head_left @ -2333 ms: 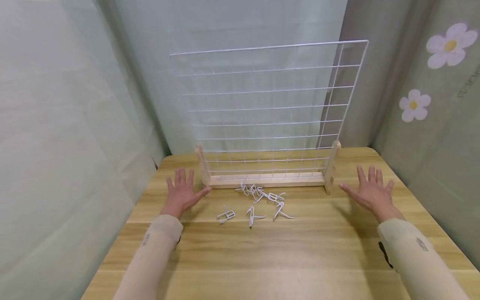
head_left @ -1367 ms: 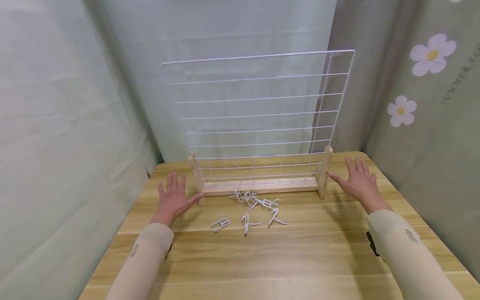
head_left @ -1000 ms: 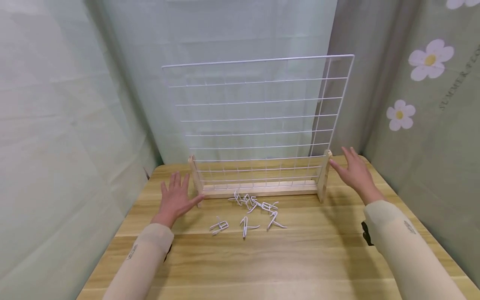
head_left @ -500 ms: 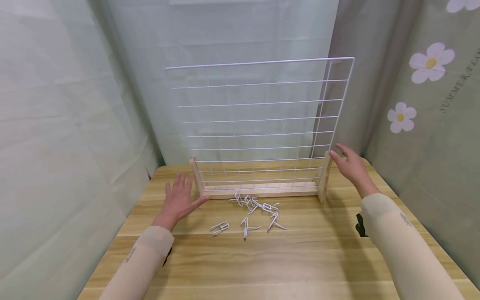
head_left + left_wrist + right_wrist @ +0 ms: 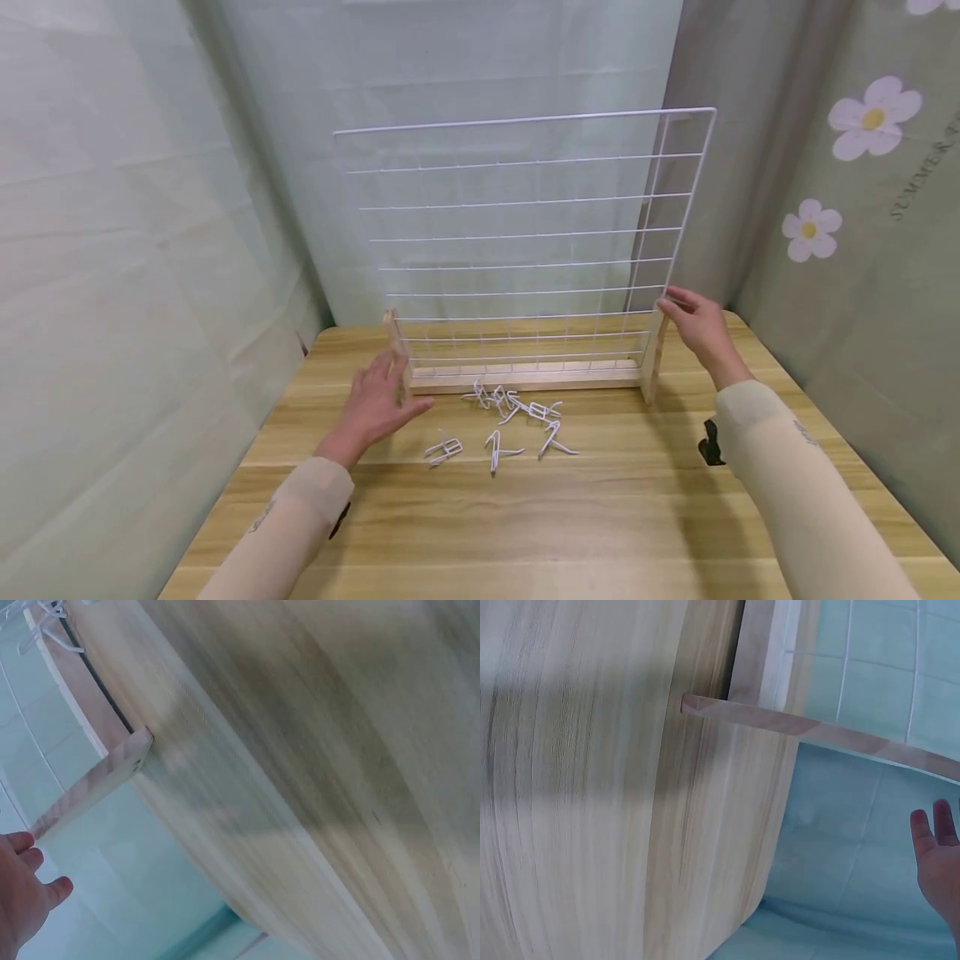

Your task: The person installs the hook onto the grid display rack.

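Head camera: a white wire grid stands upright before me in a wooden base, toward the far end of the table. My left hand is at the left post of that base, its fingers loosely extended and its thumb held out to the side. From the left wrist, I see its fingertips right by the post's upper end, though I cannot tell whether they touch it. My right hand is at the top of the right post, thumb and forefinger close to the wood; whether they pinch it, I cannot tell. From the right wrist, two of its fingers show straight, apart from the post. Just in front of the base, several white hooks lie in an overlapping cluster. Nearer me are a left hook, a middle hook and a right hook. Pale cloth hangs behind the grid.
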Demonstrator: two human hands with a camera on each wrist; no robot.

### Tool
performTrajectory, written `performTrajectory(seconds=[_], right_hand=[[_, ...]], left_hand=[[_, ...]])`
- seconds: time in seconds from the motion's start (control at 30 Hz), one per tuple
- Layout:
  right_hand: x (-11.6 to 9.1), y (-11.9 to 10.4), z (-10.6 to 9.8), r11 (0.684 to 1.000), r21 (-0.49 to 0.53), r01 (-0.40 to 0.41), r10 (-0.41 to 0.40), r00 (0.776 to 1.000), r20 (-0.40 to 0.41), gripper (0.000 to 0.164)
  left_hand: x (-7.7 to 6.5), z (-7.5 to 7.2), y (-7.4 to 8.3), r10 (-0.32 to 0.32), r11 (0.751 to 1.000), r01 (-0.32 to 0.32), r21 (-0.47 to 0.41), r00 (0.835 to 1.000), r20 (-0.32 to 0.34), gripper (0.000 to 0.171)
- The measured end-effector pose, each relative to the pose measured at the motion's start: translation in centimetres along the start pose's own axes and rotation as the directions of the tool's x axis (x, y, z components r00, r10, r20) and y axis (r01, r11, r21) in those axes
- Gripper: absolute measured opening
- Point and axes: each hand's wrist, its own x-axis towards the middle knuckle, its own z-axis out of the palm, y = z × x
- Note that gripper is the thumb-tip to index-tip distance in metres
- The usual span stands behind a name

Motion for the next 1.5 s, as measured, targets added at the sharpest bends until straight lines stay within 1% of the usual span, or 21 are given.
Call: performTrajectory(seconds=[0.07, 0.2, 0.37, 0.47, 0.57, 0.67, 0.87, 0.93, 1.1, 1.33, 1.5], right_hand=[[0.1, 0.2, 0.1, 1.000, 0.014, -0.002, 0.002, 1.000, -0.008, 0.058], [0.2, 0.5, 0.4, 0.999, 0.030, -0.011, 0.012, 1.000, -0.012, 0.054], [0.3, 0.9, 0.6, 0.996, 0.089, -0.008, 0.008, 1.000, -0.002, 0.054], [0.3, 1.0, 0.6, 0.992, 0.123, -0.021, 0.021, 1.000, 0.001, 0.056], [0.4, 1.1, 0.6, 0.988, 0.146, -0.045, 0.045, 0.999, -0.001, 0.059], [0.4, 1.1, 0.6, 0.985, 0.161, -0.065, 0.067, 0.998, -0.005, 0.059], [0.6, 0.9, 0.5, 0.983, 0.163, -0.082, 0.082, 0.997, 0.007, 0.058], [0.5, 0.8, 0.5, 0.982, 0.165, -0.088, 0.087, 0.996, 0.013, 0.058], [0.6, 0.9, 0.6, 0.982, 0.164, -0.091, 0.089, 0.996, 0.022, 0.058], [0.9, 1.4, 0.7, 0.981, 0.169, -0.100, 0.098, 0.995, 0.019, 0.058], [0.9, 1.4, 0.6, 0.978, 0.181, -0.103, 0.102, 0.995, 0.018, 0.059]], left_hand=[[-0.2, 0.1, 0.2, 0.010, 1.000, -0.010, -0.006, 1.000, 0.007, 0.096], [-0.6, 0.3, 0.8, 0.010, 1.000, -0.009, -0.022, 0.999, 0.041, 0.095], [-1.0, 0.7, 1.4, 0.019, 0.999, -0.017, -0.028, 0.997, 0.075, 0.094], [-1.1, 0.9, 1.5, 0.026, 0.999, -0.022, -0.047, 0.996, 0.088, 0.092], [-1.3, 1.2, 1.6, 0.039, 0.997, -0.032, -0.067, 0.994, 0.099, 0.091], [-1.5, 1.6, 1.6, 0.044, 0.995, -0.032, -0.095, 0.991, 0.124, 0.090], [-2.0, 2.6, 1.4, 0.073, 0.986, -0.047, -0.159, 0.984, 0.160, 0.083], [-2.3, 2.8, 1.2, 0.074, 0.983, -0.042, -0.181, 0.982, 0.175, 0.080], [-3.2, 3.3, 1.0, 0.056, 0.965, 0.004, -0.264, 0.974, 0.219, 0.081], [-3.8, 3.8, 1.1, 0.042, 0.921, 0.060, -0.385, 0.967, 0.251, 0.080], [-3.8, 4.3, 1.2, 0.054, 0.906, 0.054, -0.419, 0.969, 0.241, 0.075]])
